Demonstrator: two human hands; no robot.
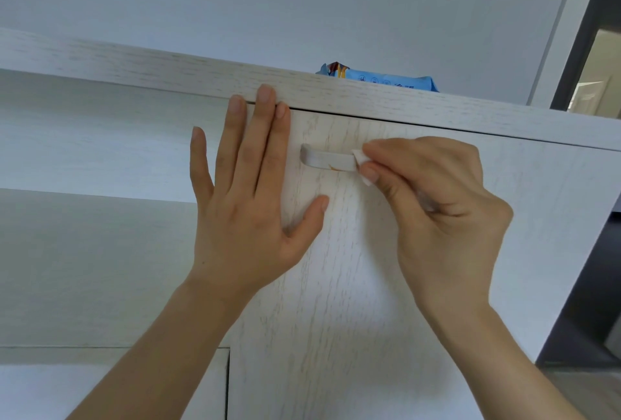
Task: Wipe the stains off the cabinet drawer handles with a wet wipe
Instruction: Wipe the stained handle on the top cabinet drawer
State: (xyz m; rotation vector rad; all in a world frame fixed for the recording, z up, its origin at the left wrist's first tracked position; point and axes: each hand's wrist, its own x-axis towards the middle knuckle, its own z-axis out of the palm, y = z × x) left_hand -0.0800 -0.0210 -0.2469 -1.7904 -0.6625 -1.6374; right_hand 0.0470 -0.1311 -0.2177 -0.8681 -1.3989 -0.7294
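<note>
A white drawer handle juts from the pale wood-grain drawer front; an orange-brown stain shows on its lower edge. My right hand pinches a small folded white wet wipe between thumb and fingertips against the handle's right end. My left hand lies flat with straight fingers on the drawer front's left edge, fingertips reaching the cabinet's top board.
A blue pack of wet wipes lies on the cabinet top, partly hidden behind its edge. Open white shelves sit to the left. A dark doorway is at the right, a white wall behind.
</note>
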